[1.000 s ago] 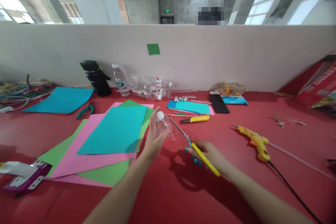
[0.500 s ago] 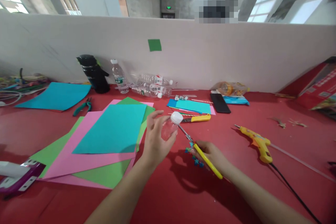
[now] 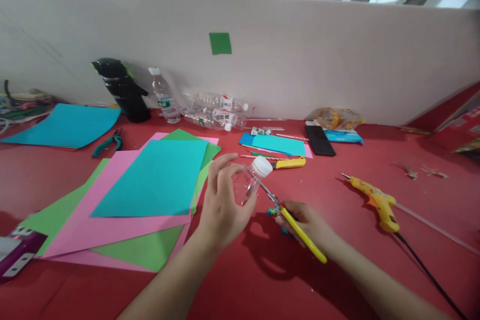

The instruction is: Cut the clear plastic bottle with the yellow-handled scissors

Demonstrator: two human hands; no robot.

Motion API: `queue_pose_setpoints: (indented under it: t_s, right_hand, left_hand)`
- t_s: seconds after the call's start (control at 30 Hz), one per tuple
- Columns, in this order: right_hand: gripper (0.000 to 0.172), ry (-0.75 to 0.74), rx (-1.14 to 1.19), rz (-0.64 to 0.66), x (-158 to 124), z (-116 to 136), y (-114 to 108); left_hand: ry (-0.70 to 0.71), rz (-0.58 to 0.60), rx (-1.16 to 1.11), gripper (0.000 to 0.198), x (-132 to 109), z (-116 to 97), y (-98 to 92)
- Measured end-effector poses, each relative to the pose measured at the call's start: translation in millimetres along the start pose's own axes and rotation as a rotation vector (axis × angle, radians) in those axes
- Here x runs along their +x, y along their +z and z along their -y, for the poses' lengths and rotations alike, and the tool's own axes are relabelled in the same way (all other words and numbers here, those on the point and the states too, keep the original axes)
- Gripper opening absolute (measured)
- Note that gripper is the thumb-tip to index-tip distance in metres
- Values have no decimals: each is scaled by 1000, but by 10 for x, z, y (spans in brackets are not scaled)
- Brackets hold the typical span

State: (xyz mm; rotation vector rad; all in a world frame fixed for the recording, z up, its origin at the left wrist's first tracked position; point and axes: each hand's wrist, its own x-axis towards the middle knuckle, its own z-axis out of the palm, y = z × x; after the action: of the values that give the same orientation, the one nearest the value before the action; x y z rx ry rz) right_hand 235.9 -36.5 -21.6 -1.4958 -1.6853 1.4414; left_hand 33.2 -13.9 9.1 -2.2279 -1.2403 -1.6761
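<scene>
Between the thumb and fingers of my left hand point(image 3: 225, 200) is a clear plastic bottle piece point(image 3: 243, 184) with a white cap point(image 3: 261, 166), tilted to the right. My right hand point(image 3: 305, 222) grips scissors with yellow handles point(image 3: 303, 235). The metal blades reach up and left to the bottle piece, just below the cap; whether they cut into it is hard to tell. Small blue and green star shapes point(image 3: 285, 231) lie partly hidden beside my right hand. A yellow cutter knife point(image 3: 290, 163) rests beyond the cap.
Stacked coloured paper point(image 3: 150, 180) lies left, with pliers point(image 3: 108, 144) behind. A black flask point(image 3: 125, 92) and plastic bottles point(image 3: 165, 97) line the white partition point(image 3: 270, 60). A phone point(image 3: 320, 140) lies behind the knife. Rightward is a yellow glue gun point(image 3: 375, 200) with its cord.
The camera view has tipped down a little. The bottle piece has turned, its cap now pointing further right, and the scissor blades now overlap the bottle piece.
</scene>
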Motion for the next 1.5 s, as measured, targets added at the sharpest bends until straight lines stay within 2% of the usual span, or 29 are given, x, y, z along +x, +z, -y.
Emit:
queue_pose_setpoints:
  t_s: [0.13,0.23,0.43,0.5,0.6,0.7,0.8,0.9,1.0,1.1,1.2,1.4,1.5]
  right_hand:
    - [41,2,12,-24,-2,-16,-37]
    - [45,0,18,-63,2,-7,-144]
    - [52,-33,66,-138,-71,236,-415]
    - [56,-37,97,-133,-108,326,-438]
    - [59,-69,79,-102,-112,341,-396]
    - [56,-95,60,-26,-63,201,-317]
    - [56,-106,81,32,-32,50,-254]
    - [53,-88,61,97,-47,16,-217]
    - [49,-56,-4,77,-66,46,-192]
    - [43,-20,-65,38,-62,29,-179]
    - [39,13,-121,8,-49,-37,-190]
    - [36,3,-102,4,-22,-78,-220]
    - [36,20,-101,-10,-9,-76,-220]
  left_hand:
    - [-4,-10,11,46,-9,30,23]
    - [-22,-4,22,46,-22,62,30]
    - [-3,10,31,53,-15,78,1]
    - [-124,24,-57,51,-20,68,3]
    - [-493,71,-363,41,-33,65,33]
    - [-814,92,-718,31,-29,98,78]
    - [-1028,50,-965,32,5,149,109]
    - [-1158,-14,-1109,40,49,180,110]
    - [-1208,-32,-1203,40,67,189,102]
    - [-1207,-36,-1294,32,45,199,112]
    - [-1192,-59,-1266,24,13,205,136]
    - [-1152,34,-1250,27,6,186,156]
    - [-1213,46,-1305,20,15,185,150]
